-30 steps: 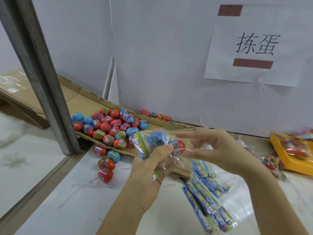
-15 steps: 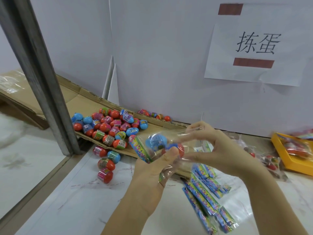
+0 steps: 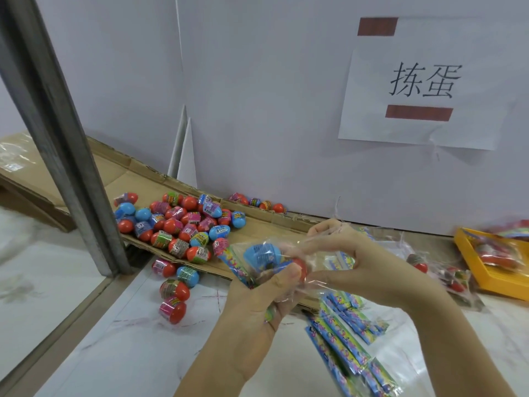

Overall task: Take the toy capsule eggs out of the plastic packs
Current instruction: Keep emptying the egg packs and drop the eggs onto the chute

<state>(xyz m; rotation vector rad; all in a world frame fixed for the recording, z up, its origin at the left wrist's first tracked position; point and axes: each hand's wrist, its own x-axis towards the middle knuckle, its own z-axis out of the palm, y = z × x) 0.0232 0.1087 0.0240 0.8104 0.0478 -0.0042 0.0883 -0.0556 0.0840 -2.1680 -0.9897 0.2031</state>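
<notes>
A clear plastic pack (image 3: 309, 253) with a colourful header strip is held in mid-air in front of me. Inside it I see a blue capsule egg (image 3: 262, 253) and a red-ended egg (image 3: 300, 267). My left hand (image 3: 257, 310) grips the pack from below, its thumb pressing by the red egg. My right hand (image 3: 357, 262) pinches the pack's open film end. Several loose capsule eggs (image 3: 183, 222) lie piled on flattened cardboard (image 3: 257, 230) to the left.
A metal post (image 3: 57, 133) stands at the left. Emptied packs with header strips (image 3: 349, 345) lie on the marble table at lower right. A yellow tray (image 3: 492, 282) with full packs sits at the right edge. A white wall with a paper sign (image 3: 423, 90) is behind.
Both hands have shifted the pack slightly; my right fingers have pulled the film end wider and my left thumb has moved up against the red egg.
</notes>
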